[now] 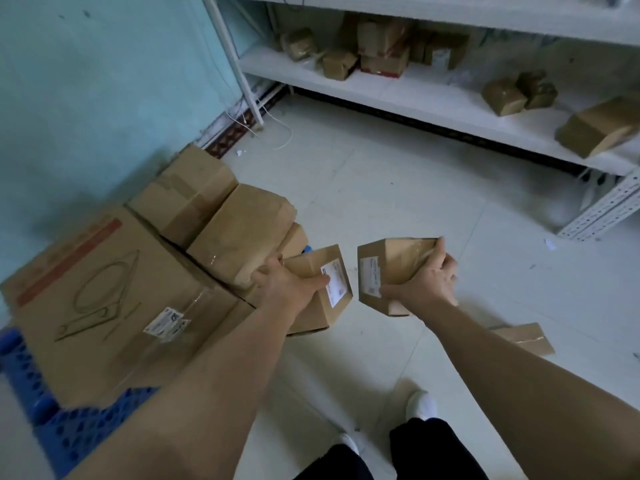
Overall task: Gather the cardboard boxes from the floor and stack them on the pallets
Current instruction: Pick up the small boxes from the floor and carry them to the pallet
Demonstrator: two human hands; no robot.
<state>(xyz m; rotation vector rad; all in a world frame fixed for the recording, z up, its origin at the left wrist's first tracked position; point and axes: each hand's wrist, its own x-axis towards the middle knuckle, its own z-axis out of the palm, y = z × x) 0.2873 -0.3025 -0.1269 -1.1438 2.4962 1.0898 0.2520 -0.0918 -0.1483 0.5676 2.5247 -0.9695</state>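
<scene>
Tiled floor (398, 188) | left hand (287, 285) grips box (322, 306) | right hand (426, 282) grips another box (388, 268)

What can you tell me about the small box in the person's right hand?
It is a small brown cardboard box, closed, with glossy clear tape across its top and a white printed label on its left side. The right hand grips it, fingers curled over its far edge, thumb along the near one. It is tilted, held above the pale tiled floor, touching nothing else.
</scene>
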